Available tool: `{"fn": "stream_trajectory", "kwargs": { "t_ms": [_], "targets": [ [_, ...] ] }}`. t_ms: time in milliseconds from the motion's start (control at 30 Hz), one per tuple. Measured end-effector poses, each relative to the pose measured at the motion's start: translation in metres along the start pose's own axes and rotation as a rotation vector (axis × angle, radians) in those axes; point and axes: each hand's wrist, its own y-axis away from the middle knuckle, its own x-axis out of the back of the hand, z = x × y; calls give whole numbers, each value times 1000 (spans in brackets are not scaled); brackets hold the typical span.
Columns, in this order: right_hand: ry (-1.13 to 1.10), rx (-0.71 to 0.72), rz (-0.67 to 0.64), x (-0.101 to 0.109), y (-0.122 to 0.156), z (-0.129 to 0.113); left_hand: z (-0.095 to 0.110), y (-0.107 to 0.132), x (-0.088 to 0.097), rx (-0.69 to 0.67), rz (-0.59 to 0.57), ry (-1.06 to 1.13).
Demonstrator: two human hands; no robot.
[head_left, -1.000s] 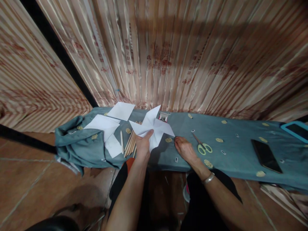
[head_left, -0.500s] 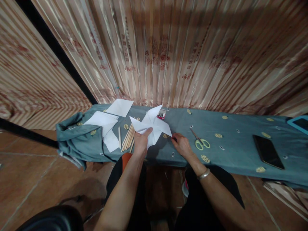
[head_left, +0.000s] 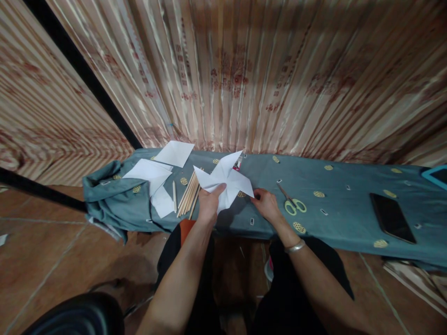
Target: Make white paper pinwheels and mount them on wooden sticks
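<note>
A white paper pinwheel (head_left: 226, 184) with pointed blades is held up over the cloth-covered surface. My left hand (head_left: 209, 202) grips its lower left part, the thumb pressed on the paper near the centre. At the tip of the right blade, the fingers of my right hand (head_left: 265, 204) are curled and pinched together on the paper; the fingertips are partly hidden. Just left of my left hand lies a bundle of thin wooden sticks (head_left: 188, 195). A small red-and-white packet (head_left: 238, 164) shows partly behind the pinwheel.
Scissors (head_left: 293, 204) with green handles lie right of my right hand. A white pencil-like stick (head_left: 174, 196) and white paper sheets (head_left: 148, 173) are on the left. A black phone (head_left: 393, 217) and a blue-edged object (head_left: 435, 177) lie farther right. A curtain (head_left: 237, 83) hangs behind.
The pinwheel and both hands have shifted slightly to the right within the view, which itself has moved a little. Both hands keep nearly the same pose.
</note>
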Motion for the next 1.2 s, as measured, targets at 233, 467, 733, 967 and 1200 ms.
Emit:
{"fn": "stream_trajectory", "kwargs": {
  "t_ms": [233,467,733,967,1200],
  "targets": [
    [-4,-15,-38,3,1,-4,1,1,-1,-2,-6,-5],
    [78,56,-65,1,7,-8,-1,1,-1,23,-2,12],
    [146,102,-78,0,10,-7,-1,2,-2,12,-2,3],
    [169,91,-97,6,10,-5,-2,3,-2,-8,-21,-7],
    [77,113,-69,5,13,2,-5,4,-3,11,-41,-22]
  ]
}}
